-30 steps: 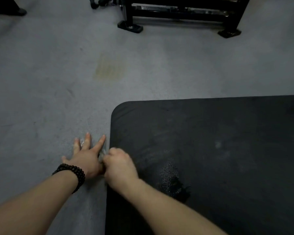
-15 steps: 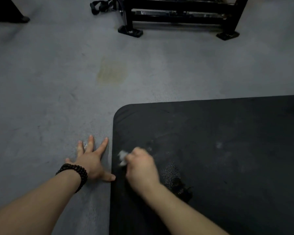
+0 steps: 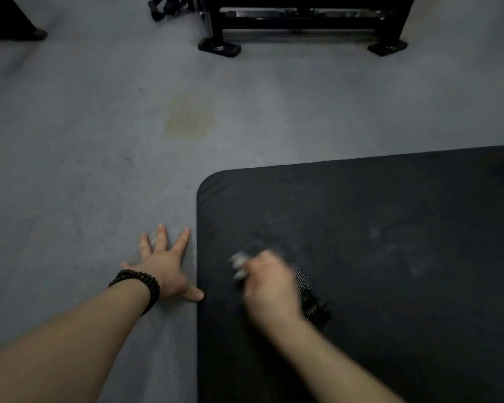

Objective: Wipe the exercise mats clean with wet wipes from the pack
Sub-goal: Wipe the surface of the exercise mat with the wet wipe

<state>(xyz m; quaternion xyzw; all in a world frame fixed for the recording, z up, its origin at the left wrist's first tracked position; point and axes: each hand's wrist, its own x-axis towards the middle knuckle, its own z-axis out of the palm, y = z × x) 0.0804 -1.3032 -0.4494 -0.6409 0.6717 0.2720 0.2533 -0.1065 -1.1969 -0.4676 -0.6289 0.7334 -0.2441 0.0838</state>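
Fingers of the right hand [image 3: 269, 286] curl shut around a crumpled wet wipe [image 3: 239, 264], which sticks out past the knuckles and lies on the black mat [image 3: 390, 257] near its left edge; left hand [image 3: 165, 264] lies flat, fingers spread, on the grey floor [image 3: 85, 170] beside the mat

My right hand [image 3: 269, 283] leaves the spot beside the left hand [image 3: 163, 264] where it sat a second ago and travels rightward onto the black foam exercise mat [image 3: 390, 257] — now motion-blurred, fist closed around a crumpled white wet wipe [image 3: 239, 264]. The left thumb now splays out — touching the mat's edge.
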